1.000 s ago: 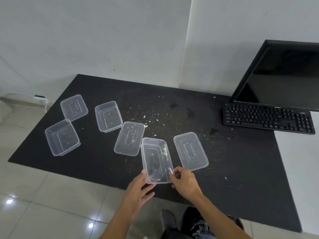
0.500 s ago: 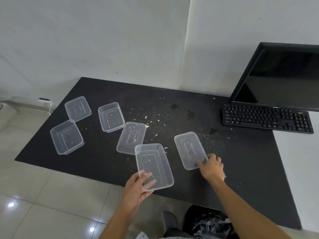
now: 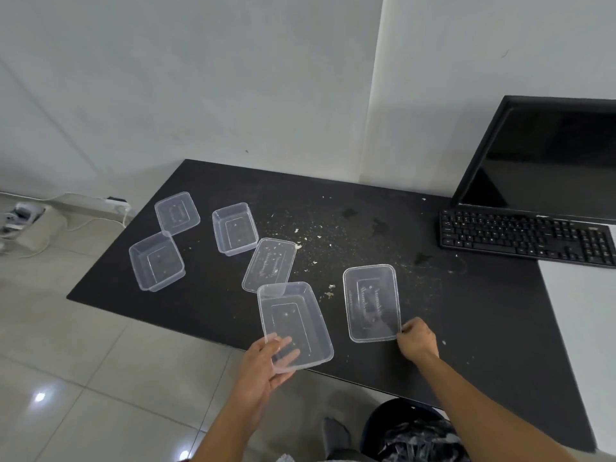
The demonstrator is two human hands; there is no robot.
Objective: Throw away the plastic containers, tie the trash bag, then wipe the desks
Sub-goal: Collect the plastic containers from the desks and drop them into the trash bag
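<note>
At the near edge of the desk, the left hand grips a clear tub by its near rim. At three o'clock from it, the right hand pinches the corner of a lid. Both look light, thin and slick; rims give the surest hold.

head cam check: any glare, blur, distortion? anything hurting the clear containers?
Head view: sharp, no blur on left hand or right hand; glare only as lamp spots on the floor tiles; wide-angle lean in the wall corner; the held container and lid show mainly as pale edges against the black desk.
</note>
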